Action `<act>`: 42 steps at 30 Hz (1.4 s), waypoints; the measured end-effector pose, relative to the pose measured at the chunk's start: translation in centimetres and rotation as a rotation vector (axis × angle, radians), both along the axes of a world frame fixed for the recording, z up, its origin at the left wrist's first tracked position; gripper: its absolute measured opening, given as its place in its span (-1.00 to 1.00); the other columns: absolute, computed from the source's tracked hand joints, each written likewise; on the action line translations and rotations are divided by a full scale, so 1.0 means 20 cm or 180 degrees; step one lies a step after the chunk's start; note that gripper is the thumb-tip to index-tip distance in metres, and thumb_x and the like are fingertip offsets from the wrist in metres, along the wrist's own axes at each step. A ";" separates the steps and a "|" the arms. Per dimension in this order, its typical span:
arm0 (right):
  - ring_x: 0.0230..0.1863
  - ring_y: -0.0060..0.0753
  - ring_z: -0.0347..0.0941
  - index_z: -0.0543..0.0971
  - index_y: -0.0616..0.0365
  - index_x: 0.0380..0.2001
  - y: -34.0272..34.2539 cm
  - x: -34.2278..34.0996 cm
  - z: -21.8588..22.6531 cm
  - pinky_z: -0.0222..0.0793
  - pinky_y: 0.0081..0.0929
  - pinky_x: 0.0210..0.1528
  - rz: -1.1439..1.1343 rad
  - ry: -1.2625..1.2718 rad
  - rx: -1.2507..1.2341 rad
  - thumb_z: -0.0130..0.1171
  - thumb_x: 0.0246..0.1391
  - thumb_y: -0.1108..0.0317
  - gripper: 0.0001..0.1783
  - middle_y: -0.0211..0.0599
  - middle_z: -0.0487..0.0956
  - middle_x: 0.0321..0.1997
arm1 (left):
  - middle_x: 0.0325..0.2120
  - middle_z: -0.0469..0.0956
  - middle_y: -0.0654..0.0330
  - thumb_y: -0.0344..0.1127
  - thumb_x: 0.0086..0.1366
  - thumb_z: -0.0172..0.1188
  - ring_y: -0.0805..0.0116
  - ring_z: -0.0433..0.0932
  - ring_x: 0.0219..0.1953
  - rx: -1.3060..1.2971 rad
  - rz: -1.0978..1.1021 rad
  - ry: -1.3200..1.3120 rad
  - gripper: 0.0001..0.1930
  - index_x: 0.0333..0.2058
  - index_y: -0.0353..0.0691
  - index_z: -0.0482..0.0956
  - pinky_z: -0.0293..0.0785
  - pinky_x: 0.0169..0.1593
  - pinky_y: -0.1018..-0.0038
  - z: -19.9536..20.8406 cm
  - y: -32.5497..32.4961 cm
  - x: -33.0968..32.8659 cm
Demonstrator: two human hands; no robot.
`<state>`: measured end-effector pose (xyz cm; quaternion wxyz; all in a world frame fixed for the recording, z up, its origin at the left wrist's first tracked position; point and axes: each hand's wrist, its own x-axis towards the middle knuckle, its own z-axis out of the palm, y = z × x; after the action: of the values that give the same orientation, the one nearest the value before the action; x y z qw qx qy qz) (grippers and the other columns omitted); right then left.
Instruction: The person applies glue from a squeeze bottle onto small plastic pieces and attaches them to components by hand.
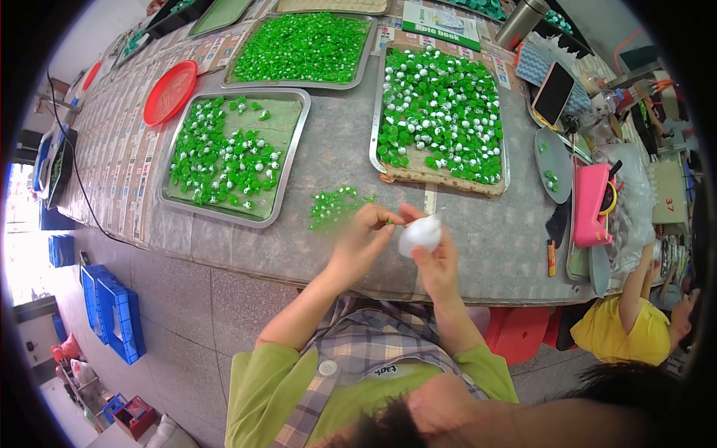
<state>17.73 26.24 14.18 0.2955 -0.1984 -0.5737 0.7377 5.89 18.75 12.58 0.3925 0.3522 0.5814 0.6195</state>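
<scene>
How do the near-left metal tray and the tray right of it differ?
The left tray is sparsely filled, so its pale green liner shows between the green-and-white pieces; the right tray is packed almost edge to edge. The left tray lies flat on the table; the right tray rests on a tan board sticking out at its near edge. Both are rectangular metal trays holding the same small pieces.

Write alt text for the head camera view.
A person's left hand pinches a small green piece against a white object held in the right hand, above a grey table carrying metal trays of green and white pieces.
</scene>
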 end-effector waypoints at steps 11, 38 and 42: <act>-0.06 -0.42 0.21 0.23 0.25 -0.13 -0.03 0.01 -0.03 0.09 -0.56 -0.08 0.0198 -0.0034 0.0386 0.03 -0.15 0.30 -0.53 -0.17 0.26 -0.04 | -0.47 0.38 0.14 -0.49 -0.05 0.01 0.34 0.37 -0.42 0.0055 0.0798 0.0737 -0.85 -0.41 -0.31 0.37 0.28 -0.33 0.51 -0.03 -0.02 0.07; -0.49 -0.66 0.18 0.30 0.17 -0.48 0.11 0.15 0.12 0.11 -0.76 -0.47 -0.1698 0.0119 0.0905 0.31 -0.47 0.13 -0.49 -0.46 0.27 -0.51 | -0.65 0.32 0.26 -0.28 0.01 0.06 0.53 0.31 -0.58 0.0369 0.0078 -0.3216 -0.87 -0.51 -0.18 0.33 0.30 -0.47 0.65 -0.02 -0.03 0.04; -0.53 -0.65 0.18 0.32 0.18 -0.50 0.08 0.13 0.13 0.10 -0.75 -0.50 -0.1609 0.0218 0.0751 0.31 -0.48 0.12 -0.50 -0.45 0.28 -0.55 | -0.65 0.32 0.27 -0.27 0.01 0.06 0.53 0.28 -0.58 0.0387 0.0045 -0.3386 -0.86 -0.52 -0.17 0.32 0.26 -0.49 0.65 -0.03 -0.03 0.05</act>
<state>20.23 27.87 16.72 0.5104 -0.2745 -0.5775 0.5750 6.80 18.22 12.01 0.6077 0.0078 0.2676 0.7477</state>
